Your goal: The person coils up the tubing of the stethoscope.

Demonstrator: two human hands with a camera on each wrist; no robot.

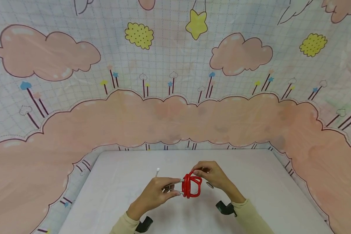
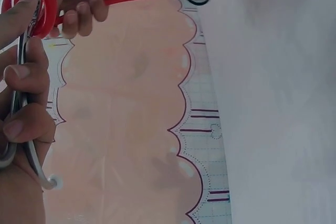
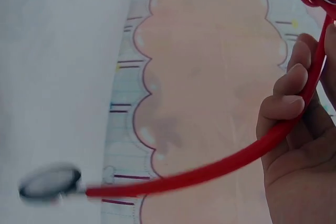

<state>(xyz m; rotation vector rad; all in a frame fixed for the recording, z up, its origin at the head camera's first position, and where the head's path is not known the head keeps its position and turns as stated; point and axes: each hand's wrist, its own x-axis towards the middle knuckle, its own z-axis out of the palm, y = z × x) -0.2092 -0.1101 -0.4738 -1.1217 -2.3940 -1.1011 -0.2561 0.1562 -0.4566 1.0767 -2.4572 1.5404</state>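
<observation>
A stethoscope with red tubing (image 1: 186, 187) is held up over the white table between both hands. My left hand (image 1: 155, 194) grips its metal ear tubes (image 2: 22, 51), fingers curled round them. Loops of the tubing wind round the far end of these tubes. One white ear tip (image 1: 158, 169) sticks out behind the left hand. My right hand (image 1: 213, 175) pinches the tubing just right of the coil. From its fingers the tail of tubing (image 3: 210, 171) hangs free, ending in the round, black-rimmed chest piece (image 3: 50, 182).
The white table (image 1: 128, 169) spreads beneath both hands. Behind it hangs a backdrop cloth (image 1: 175, 120) printed with clouds and stars. Black wrist mounts (image 1: 225, 208) sit on both forearms, below the sleeves' cuffs.
</observation>
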